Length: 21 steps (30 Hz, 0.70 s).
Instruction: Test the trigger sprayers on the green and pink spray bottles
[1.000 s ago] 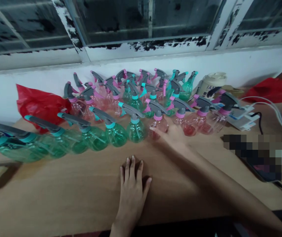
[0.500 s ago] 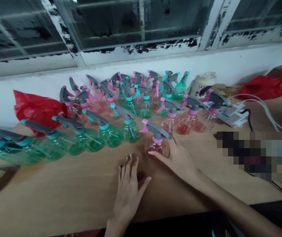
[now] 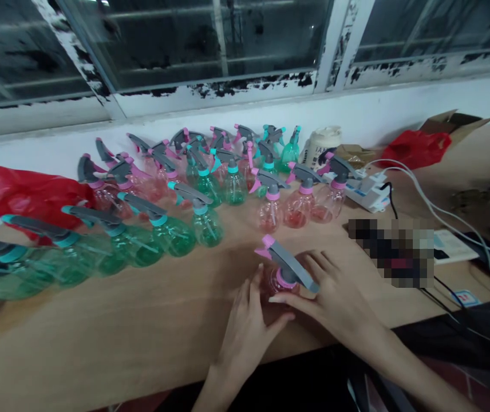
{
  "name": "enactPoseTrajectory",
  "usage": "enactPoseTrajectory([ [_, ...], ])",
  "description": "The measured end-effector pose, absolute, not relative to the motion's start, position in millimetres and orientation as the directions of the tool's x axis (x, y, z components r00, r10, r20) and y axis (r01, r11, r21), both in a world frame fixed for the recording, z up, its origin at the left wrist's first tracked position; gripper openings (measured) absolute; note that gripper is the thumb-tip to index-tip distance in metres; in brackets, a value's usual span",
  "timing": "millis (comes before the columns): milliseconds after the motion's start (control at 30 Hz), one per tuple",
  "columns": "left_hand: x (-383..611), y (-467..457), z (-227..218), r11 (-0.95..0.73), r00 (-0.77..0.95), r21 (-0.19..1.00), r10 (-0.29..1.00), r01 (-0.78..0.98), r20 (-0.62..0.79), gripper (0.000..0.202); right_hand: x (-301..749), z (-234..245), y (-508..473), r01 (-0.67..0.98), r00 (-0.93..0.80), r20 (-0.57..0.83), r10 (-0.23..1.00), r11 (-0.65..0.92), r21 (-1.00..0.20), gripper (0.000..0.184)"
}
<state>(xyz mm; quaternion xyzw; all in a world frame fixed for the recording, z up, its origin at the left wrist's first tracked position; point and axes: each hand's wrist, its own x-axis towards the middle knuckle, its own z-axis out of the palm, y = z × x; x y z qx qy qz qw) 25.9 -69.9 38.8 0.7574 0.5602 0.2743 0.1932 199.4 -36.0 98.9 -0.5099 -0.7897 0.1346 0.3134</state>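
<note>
Near the front of the table stands a pink spray bottle [image 3: 287, 280] with a grey trigger head, tilted a little in view. My right hand [image 3: 335, 297] grips it from the right, the thumb across its near side below the pink collar. From the left, my left hand [image 3: 249, 320] curls round the same bottle, fingers along its left side and thumb in front. The lower body is partly hidden by the hands. Just beyond stand several pink spray bottles [image 3: 300, 207] in a short row. A row of green spray bottles [image 3: 176, 234] runs off to the left.
More pink and green spray bottles [image 3: 233, 186] are grouped by the wall. Red plastic bags [image 3: 41, 197] lie left and right. A white tub [image 3: 323, 146], a power strip [image 3: 369, 191] with cables and an open cardboard box [image 3: 455, 123] are on the right.
My right hand has drawn the pink spray bottle nearer to me, away from the row. My left hand, earlier open and apart from it, has closed in on the bottle. The view has turned rightward.
</note>
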Motion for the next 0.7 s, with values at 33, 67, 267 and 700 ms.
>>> enactPoseTrajectory([
  [33, 28, -71, 40, -0.3, 0.224, 0.595, 0.954, 0.745, 0.199, 0.085, 200, 101, -33, 0.672, -0.289, 0.359, 0.887, 0.455, -0.584, 0.039],
  [67, 30, -72, 41, -0.308, 0.23, 0.589, 0.951, 0.747, 0.206, 0.084, 200, 102, -30, 0.598, -0.295, 0.358, 0.886, 0.464, -0.654, 0.037],
  [267, 44, -75, 41, -0.307, 0.234, 0.597, 0.952, 0.741, 0.199, 0.077, 195, 98, -19, 0.17, -0.261, 0.386, 0.885, 0.436, -0.884, 0.038],
  [700, 32, -58, 35, -0.398, 0.321, 0.445, 0.916, 0.802, 0.242, 0.099, 197, 95, -11, 0.185, -0.202, 0.326, 0.924, 0.363, -0.913, 0.024],
])
